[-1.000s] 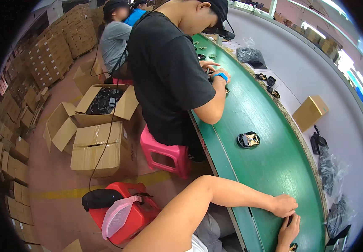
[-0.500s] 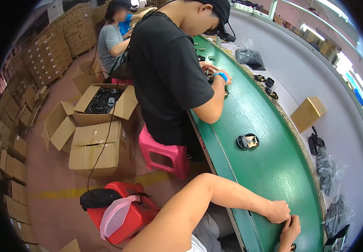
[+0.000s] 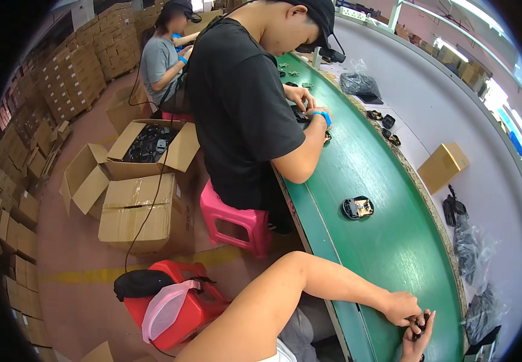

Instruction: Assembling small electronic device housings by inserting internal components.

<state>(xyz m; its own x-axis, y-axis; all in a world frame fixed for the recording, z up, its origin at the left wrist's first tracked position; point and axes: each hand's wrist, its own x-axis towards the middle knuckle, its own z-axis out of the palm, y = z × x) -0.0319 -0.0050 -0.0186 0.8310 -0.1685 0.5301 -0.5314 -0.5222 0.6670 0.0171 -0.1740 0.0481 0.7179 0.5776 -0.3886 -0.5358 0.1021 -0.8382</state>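
At the lower right, over the green work surface, my left hand reaches in from the left with its fingers curled against a small black plastic part. My right hand comes from below, its thumb and fingers round the same part. Much of the part is hidden by the fingers, so I cannot make out its exact kind. Farther up the surface lies an open black casing, rounded like a computer mouse, with a tan and metallic inside. Neither hand touches it.
A co-worker in black handles black parts farther up the bench. Along the right ledge are a cardboard box, clear plastic bags and a black cable. A red stool and a pink stool stand left.
My hands have turned at nearly the same place, so the black part now shows between them. My right fingers point farther up. The co-worker's hands have shifted a little.
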